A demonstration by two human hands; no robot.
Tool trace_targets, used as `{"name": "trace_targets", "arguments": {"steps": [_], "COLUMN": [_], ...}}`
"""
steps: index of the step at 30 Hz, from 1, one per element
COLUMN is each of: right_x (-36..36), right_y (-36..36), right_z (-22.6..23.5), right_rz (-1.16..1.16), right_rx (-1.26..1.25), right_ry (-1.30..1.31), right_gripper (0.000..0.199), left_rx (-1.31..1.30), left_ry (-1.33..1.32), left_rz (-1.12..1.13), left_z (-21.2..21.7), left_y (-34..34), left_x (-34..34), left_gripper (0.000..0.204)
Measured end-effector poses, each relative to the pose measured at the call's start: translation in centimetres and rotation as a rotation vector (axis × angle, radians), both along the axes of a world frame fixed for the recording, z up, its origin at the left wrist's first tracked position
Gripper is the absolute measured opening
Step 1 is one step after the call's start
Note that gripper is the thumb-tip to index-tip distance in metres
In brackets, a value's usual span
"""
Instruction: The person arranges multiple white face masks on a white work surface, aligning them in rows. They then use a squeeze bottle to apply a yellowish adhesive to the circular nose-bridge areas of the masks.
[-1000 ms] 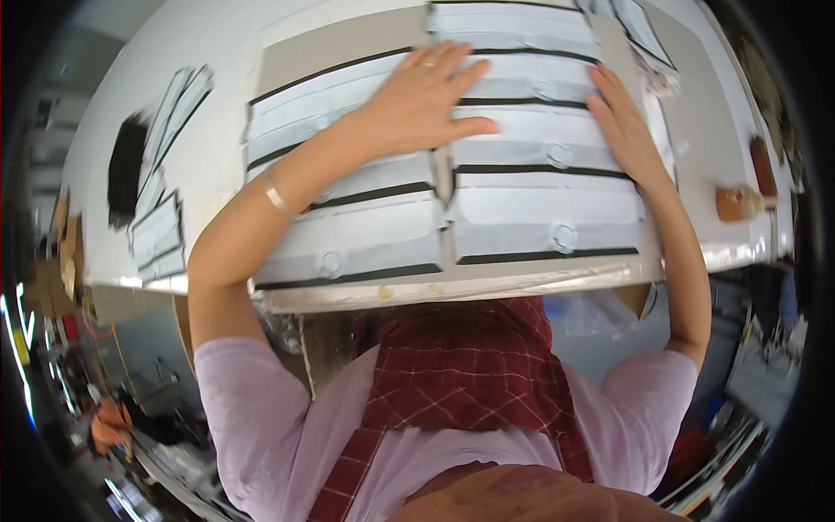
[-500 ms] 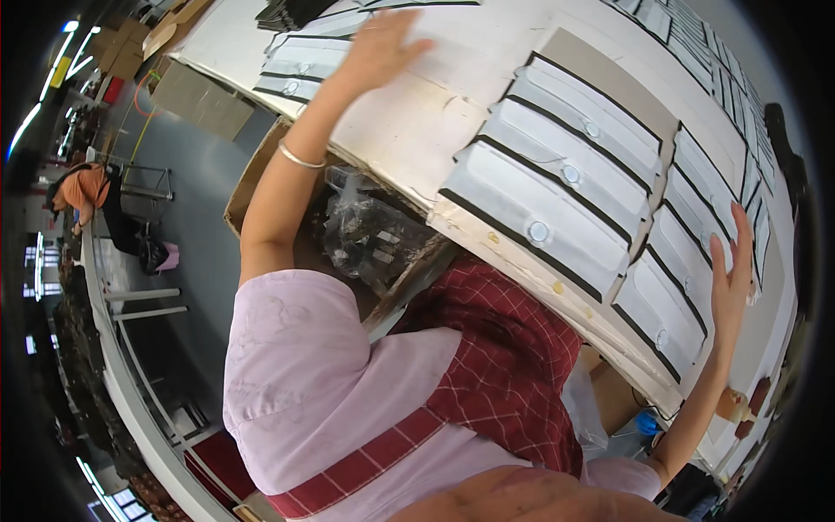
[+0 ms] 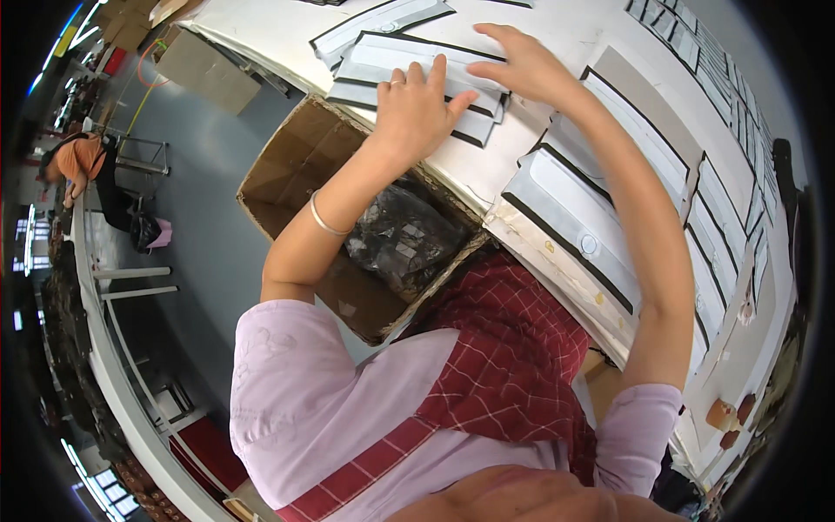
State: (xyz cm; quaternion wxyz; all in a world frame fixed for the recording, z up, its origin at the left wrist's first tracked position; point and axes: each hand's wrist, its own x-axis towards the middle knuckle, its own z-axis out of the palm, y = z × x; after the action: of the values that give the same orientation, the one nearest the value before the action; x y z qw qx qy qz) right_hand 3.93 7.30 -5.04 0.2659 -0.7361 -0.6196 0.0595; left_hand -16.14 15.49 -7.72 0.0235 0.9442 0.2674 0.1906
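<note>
Far left, background: I see another person in an orange top [image 3: 80, 157] bent over a bench, well apart from my work.
Cardboard box [image 3: 287, 165]: open-topped, standing on the floor just beside the counter edge; a crumpled black plastic bag [image 3: 404, 239] lies inside. I judge it sits there to be within easy reach.
Left hand [image 3: 417, 109]: palm down on the stack of grey packets [image 3: 409, 65], fingers [image 3: 437, 74] close together and flat, a ring on one, a thin bangle on the wrist. It presses rather than grips, seemingly to keep the pile square.
Stack of grey packets: flat, black-edged, overlapping at the near-left part of the counter [image 3: 539, 26], under both hands.
Right hand [image 3: 522, 65]: fingers spread, fingertips resting on the top packet beside the left hand; nothing pinched.
Board of packets [image 3: 600, 226]: grey packets with round fasteners laid in neat rows on a cardboard sheet, overhanging the counter edge.
Far right: small brown objects [image 3: 726, 413] near the counter rim; too small to identify.
</note>
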Motion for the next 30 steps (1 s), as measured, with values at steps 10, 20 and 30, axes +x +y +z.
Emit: {"name": "trace_targets", "arguments": {"steps": [10,20,30], "right_x": [0.3,-3.0,-1.2], "right_y": [2.5,-1.2,-2.6], "right_z": [0.4,9.0,11.1], "right_rz": [0.008,0.043,0.126], "right_rx": [0.079,0.710,0.676], "right_ry": [-0.333,-0.169,0.764], "right_gripper": [0.034,0.013,0.013], "left_rx": [-0.176,-0.182,-1.352], "left_ry": [-0.206,-0.056,-0.757], "left_rz": [0.046,0.170,-0.766], "left_z": [-3.2,-4.8,3.7], "left_y": [10.1,11.5,5.6], "left_x": [-2.1,-2.8,-1.0], "left_gripper": [0.070,0.084,0.049]}}
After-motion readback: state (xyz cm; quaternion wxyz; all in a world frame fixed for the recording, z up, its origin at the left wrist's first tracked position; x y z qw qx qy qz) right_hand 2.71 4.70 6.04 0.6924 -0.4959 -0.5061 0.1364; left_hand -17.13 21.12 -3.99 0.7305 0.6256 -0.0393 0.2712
